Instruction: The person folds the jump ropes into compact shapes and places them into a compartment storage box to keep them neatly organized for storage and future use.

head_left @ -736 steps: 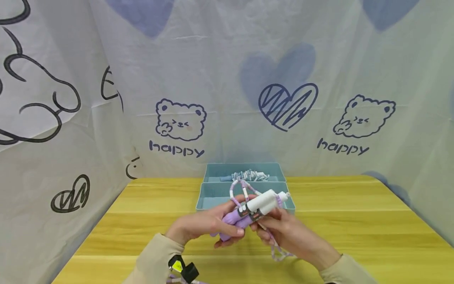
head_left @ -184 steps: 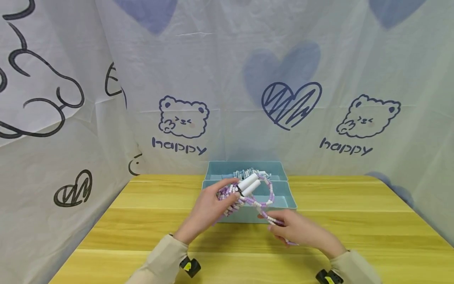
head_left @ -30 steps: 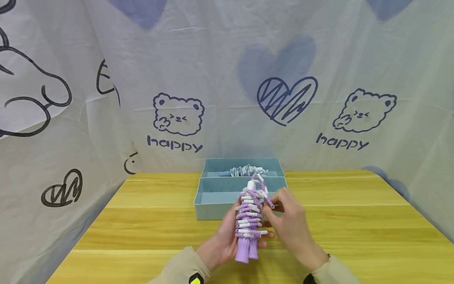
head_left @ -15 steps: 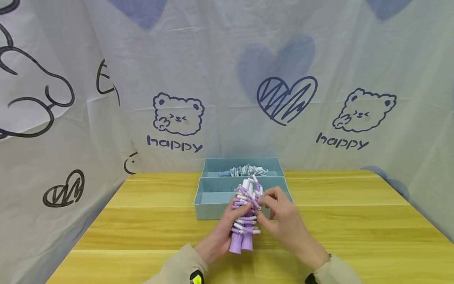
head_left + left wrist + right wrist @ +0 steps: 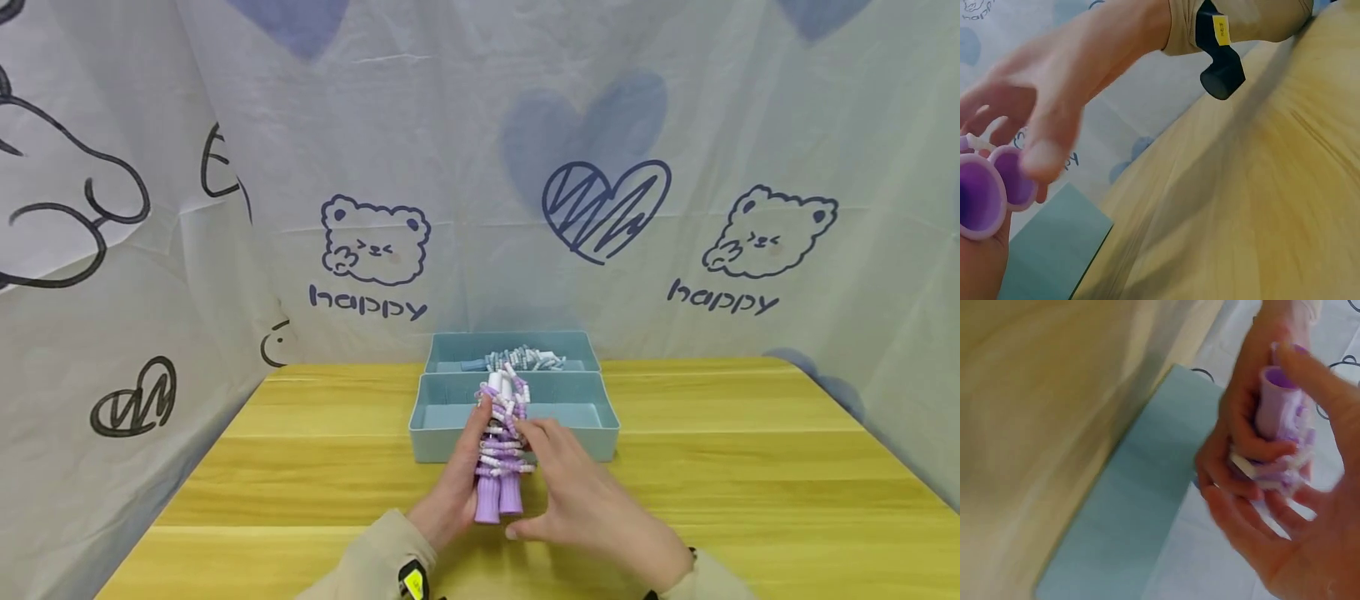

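A purple-and-white beaded jump rope (image 5: 501, 457) is bundled, its cord wound round two side-by-side handles. My left hand (image 5: 452, 486) grips the bundle from the left, thumb along its side. In the right wrist view, the left hand's fingers (image 5: 1247, 447) curl round the wound cord below a purple handle end (image 5: 1275, 412). My right hand (image 5: 581, 500) is at the bundle's right side, its fingertips at the cord and its thumb held apart. Both hollow handle ends (image 5: 999, 187) face the left wrist camera, near the right hand (image 5: 1054, 112).
Behind the hands stands a light blue two-part box (image 5: 438, 448), opened out on the wooden table (image 5: 315, 467). A blue-and-white beaded jump rope (image 5: 521, 359) lies in its rear part. A printed curtain (image 5: 480, 275) hangs behind the table.
Over the longer span, the loose purple cord has been wound round its handles. In the last second, the bundle has moved left, and the right hand's thumb has swung away from the cord.
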The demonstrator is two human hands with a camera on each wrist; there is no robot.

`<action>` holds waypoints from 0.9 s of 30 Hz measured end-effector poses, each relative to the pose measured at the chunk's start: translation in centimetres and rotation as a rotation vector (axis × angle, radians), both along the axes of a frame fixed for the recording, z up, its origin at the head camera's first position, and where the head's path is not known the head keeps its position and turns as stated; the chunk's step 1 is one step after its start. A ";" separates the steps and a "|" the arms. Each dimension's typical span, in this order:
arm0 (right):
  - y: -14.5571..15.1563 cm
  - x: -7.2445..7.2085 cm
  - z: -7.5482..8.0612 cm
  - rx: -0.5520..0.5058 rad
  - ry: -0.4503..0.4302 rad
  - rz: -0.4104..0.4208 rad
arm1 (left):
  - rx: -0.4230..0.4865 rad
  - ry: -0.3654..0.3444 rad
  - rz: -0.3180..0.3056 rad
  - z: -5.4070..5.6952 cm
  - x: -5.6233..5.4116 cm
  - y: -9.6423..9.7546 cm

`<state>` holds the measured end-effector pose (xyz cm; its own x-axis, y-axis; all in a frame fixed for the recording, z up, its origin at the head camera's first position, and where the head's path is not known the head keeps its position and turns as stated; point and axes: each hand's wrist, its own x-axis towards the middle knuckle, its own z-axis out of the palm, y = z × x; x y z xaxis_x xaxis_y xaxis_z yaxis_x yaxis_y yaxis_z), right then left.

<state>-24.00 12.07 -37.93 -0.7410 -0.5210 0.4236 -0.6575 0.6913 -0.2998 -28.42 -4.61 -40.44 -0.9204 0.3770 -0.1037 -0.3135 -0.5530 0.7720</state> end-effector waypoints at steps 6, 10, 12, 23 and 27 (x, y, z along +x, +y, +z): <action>-0.2 -0.3 -0.3 -0.088 0.129 0.023 | 0.057 0.008 -0.100 0.2 0.1 -0.1; -0.1 -0.5 -0.4 -0.132 0.183 0.042 | 0.053 0.036 -0.144 0.4 0.2 -0.1; -0.1 -0.6 -0.4 -0.152 0.196 0.050 | 0.016 0.044 -0.129 0.5 0.3 -0.1; 0.5 -1.1 -0.3 -0.268 0.196 -0.053 | -0.094 0.118 -0.162 0.8 1.0 0.4; 1.1 -1.5 -0.1 -0.270 0.224 -0.126 | -0.096 0.163 -0.295 0.5 1.1 0.5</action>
<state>-25.46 13.18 -38.07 -0.6660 -0.2789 0.6919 -0.6418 0.6870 -0.3409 -27.30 -4.16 -39.91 -0.7806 0.6249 -0.0119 -0.3171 -0.3796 0.8691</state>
